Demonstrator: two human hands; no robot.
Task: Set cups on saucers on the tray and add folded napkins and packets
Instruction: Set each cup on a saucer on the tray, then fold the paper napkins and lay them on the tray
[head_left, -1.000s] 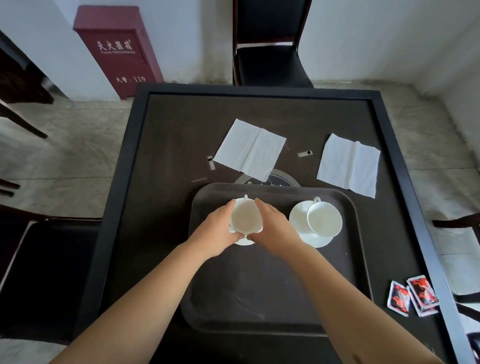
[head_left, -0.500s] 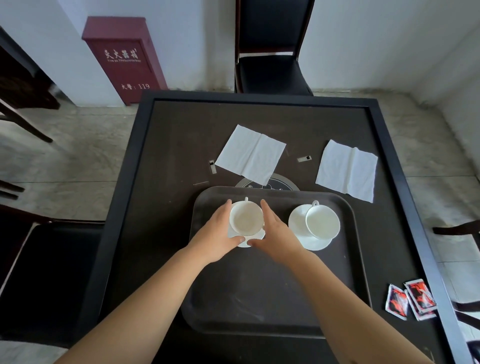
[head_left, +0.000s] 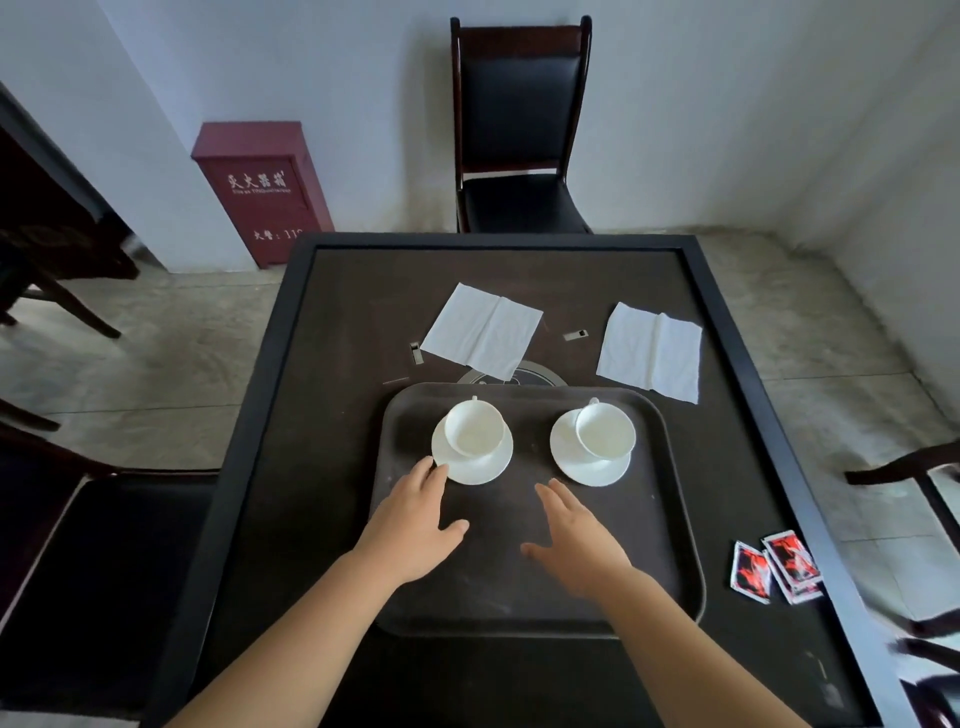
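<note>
A dark tray (head_left: 519, 597) lies on the table in front of me. At its far side stand two white cups on white saucers: the left cup (head_left: 474, 428) on the left saucer (head_left: 475, 470), the right cup (head_left: 605, 431) on the right saucer (head_left: 587, 470). My left hand (head_left: 415, 525) hovers over the tray just short of the left saucer, fingers straight, holding nothing. My right hand (head_left: 576, 540) is beside it, open and empty. Two unfolded white napkins (head_left: 480, 330) (head_left: 649, 351) lie beyond the tray. Red packets (head_left: 776, 566) lie on the table to the right.
The dark table (head_left: 332, 364) has a raised black rim. A black chair (head_left: 519, 135) stands at its far end, other chairs at both sides. A red cabinet (head_left: 262, 192) stands against the wall. A round metal fitting (head_left: 535, 376) peeks out behind the tray.
Both hands have let go of the left cup and drawn back toward me. The cup now stands on its saucer. My view has tilted up.
</note>
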